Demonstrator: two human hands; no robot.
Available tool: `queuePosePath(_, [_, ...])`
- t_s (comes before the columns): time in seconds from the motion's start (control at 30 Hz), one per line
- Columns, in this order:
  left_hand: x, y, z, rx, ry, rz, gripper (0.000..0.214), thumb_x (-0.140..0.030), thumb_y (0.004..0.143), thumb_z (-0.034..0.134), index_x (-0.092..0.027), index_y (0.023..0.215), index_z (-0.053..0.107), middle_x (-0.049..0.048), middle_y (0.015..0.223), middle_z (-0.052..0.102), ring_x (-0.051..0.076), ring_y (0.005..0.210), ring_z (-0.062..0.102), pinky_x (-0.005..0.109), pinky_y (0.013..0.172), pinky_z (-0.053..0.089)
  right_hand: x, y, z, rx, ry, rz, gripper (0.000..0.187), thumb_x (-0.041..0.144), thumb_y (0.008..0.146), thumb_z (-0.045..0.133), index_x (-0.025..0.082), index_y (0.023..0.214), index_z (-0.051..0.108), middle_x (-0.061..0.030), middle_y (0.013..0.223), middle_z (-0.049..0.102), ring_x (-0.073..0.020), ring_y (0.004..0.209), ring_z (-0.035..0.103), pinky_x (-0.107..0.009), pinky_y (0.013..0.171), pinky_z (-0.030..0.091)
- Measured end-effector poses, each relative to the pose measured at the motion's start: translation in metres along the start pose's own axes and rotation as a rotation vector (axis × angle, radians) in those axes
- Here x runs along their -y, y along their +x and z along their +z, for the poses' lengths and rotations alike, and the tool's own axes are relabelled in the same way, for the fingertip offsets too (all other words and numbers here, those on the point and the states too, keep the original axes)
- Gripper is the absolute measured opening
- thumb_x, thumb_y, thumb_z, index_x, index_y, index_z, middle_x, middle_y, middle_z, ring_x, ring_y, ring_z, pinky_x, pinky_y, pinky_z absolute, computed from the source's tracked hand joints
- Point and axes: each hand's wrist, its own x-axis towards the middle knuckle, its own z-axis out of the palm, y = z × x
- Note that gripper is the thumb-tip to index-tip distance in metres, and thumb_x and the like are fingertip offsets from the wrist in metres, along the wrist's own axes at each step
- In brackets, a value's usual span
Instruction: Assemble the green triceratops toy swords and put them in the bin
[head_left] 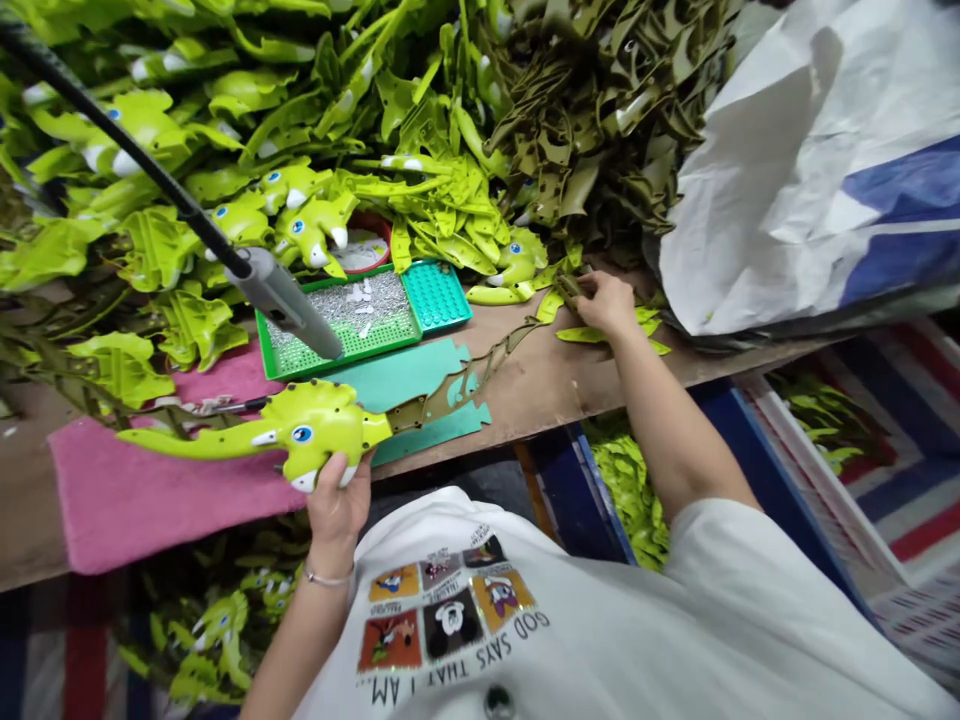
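Note:
My left hand (337,508) grips a lime-green plastic dinosaur head (326,412) from below, fingers closed round its white-tipped lower edge. The head has a blue eye and a long green piece reaching left. An olive-brown plastic strip (409,412) extends from its right end over a teal mat (397,375). At the back edge of the bench, my right hand (606,303) is closed with its fingertips at a small olive-brown plastic part (571,287). Loose lime-green strips (589,334) lie under and beside that hand.
A green tray (382,335) of small metal screws stands behind the mat, under a hanging grey screwdriver (289,300). Lime-green parts (300,110) and olive parts (585,120) are heaped at the back. A pink cloth (172,490) lies left; a white sack (787,180) stands right.

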Motion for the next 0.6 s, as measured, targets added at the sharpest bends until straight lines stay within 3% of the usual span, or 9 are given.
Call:
queuePosePath(0.1, [0.003, 0.000, 0.001, -0.044, 0.003, -0.021, 0.057, -0.038, 0.059, 0.090, -0.031, 0.110, 0.069, -0.0009, 0.103, 0.077, 0.027, 0.117, 0.067, 0.047, 0.103, 0.056, 0.005, -0.017, 0.001, -0.207, 0.148, 0.014, 0.044, 0.017, 0.072, 0.065, 0.009, 0.116, 0.068, -0.0217, 0.117, 0.071, -0.0316, 0.112, 0.066, -0.046, 0.104, 0.048])
queuePosePath(0.17, [0.005, -0.002, 0.004, -0.061, -0.001, -0.042, 0.059, -0.039, 0.057, 0.091, -0.031, 0.111, 0.069, -0.0007, 0.104, 0.077, 0.028, 0.117, 0.068, 0.046, 0.100, 0.057, 0.020, -0.044, 0.003, -0.360, 0.346, -0.107, 0.042, 0.021, 0.074, 0.067, 0.011, 0.115, 0.069, -0.0210, 0.117, 0.070, -0.0289, 0.108, 0.067, -0.043, 0.100, 0.051])
queuePosePath(0.2, [0.006, -0.003, 0.005, -0.066, -0.006, -0.054, 0.060, -0.040, 0.056, 0.092, -0.030, 0.111, 0.069, -0.0004, 0.104, 0.077, 0.028, 0.116, 0.068, 0.045, 0.100, 0.058, 0.032, -0.063, 0.005, -0.363, 0.466, -0.233, 0.041, 0.024, 0.075, 0.068, 0.014, 0.115, 0.070, -0.0188, 0.116, 0.071, -0.0272, 0.105, 0.069, -0.042, 0.097, 0.053])
queuePosePath(0.23, [0.007, -0.004, 0.007, -0.068, -0.014, -0.067, 0.062, -0.040, 0.055, 0.092, -0.030, 0.111, 0.069, -0.0001, 0.105, 0.077, 0.028, 0.115, 0.069, 0.044, 0.099, 0.058, 0.045, -0.084, 0.007, -0.288, 0.582, -0.408, 0.038, 0.028, 0.075, 0.071, 0.018, 0.111, 0.072, -0.0150, 0.111, 0.073, -0.0263, 0.101, 0.069, -0.042, 0.095, 0.055])
queuePosePath(0.3, [0.009, -0.006, 0.011, -0.062, -0.035, -0.094, 0.065, -0.041, 0.052, 0.093, -0.029, 0.111, 0.070, 0.0008, 0.106, 0.077, 0.028, 0.112, 0.070, 0.043, 0.098, 0.058, 0.073, -0.131, 0.012, 0.107, 0.666, -0.770, 0.032, 0.033, 0.073, 0.079, 0.025, 0.105, 0.076, -0.0082, 0.108, 0.076, -0.0257, 0.100, 0.071, -0.043, 0.096, 0.056])
queuePosePath(0.33, [0.010, -0.007, 0.012, -0.058, -0.042, -0.107, 0.065, -0.042, 0.051, 0.094, -0.029, 0.111, 0.070, 0.0013, 0.105, 0.078, 0.028, 0.110, 0.071, 0.043, 0.097, 0.058, 0.085, -0.153, 0.014, 0.274, 0.685, -0.890, 0.028, 0.031, 0.076, 0.078, 0.028, 0.103, 0.078, -0.0069, 0.109, 0.076, -0.0250, 0.100, 0.072, -0.042, 0.096, 0.057])
queuePosePath(0.4, [0.011, -0.009, 0.013, -0.054, -0.051, -0.122, 0.067, -0.043, 0.050, 0.095, -0.028, 0.111, 0.071, 0.0022, 0.105, 0.078, 0.027, 0.106, 0.072, 0.043, 0.097, 0.058, 0.105, -0.187, 0.022, 0.452, 0.703, -1.039, 0.023, 0.029, 0.083, 0.073, 0.030, 0.106, 0.078, -0.0058, 0.110, 0.077, -0.0229, 0.099, 0.073, -0.041, 0.093, 0.059])
queuePosePath(0.47, [0.012, -0.012, 0.013, -0.055, -0.054, -0.121, 0.068, -0.043, 0.051, 0.095, -0.028, 0.113, 0.071, 0.0028, 0.107, 0.078, 0.028, 0.106, 0.073, 0.043, 0.097, 0.058, 0.116, -0.205, 0.032, 0.497, 0.689, -1.095, 0.024, 0.027, 0.087, 0.069, 0.030, 0.110, 0.077, -0.0060, 0.111, 0.077, -0.0222, 0.099, 0.073, -0.042, 0.092, 0.060])
queuePosePath(0.6, [0.013, -0.015, 0.014, -0.033, -0.069, -0.134, 0.071, -0.041, 0.050, 0.096, -0.027, 0.115, 0.070, 0.0039, 0.113, 0.076, 0.029, 0.113, 0.070, 0.041, 0.098, 0.057, 0.121, -0.213, 0.050, 0.446, 0.652, -1.141, 0.025, 0.026, 0.089, 0.067, 0.029, 0.112, 0.076, -0.0071, 0.111, 0.077, -0.0221, 0.099, 0.071, -0.042, 0.088, 0.060])
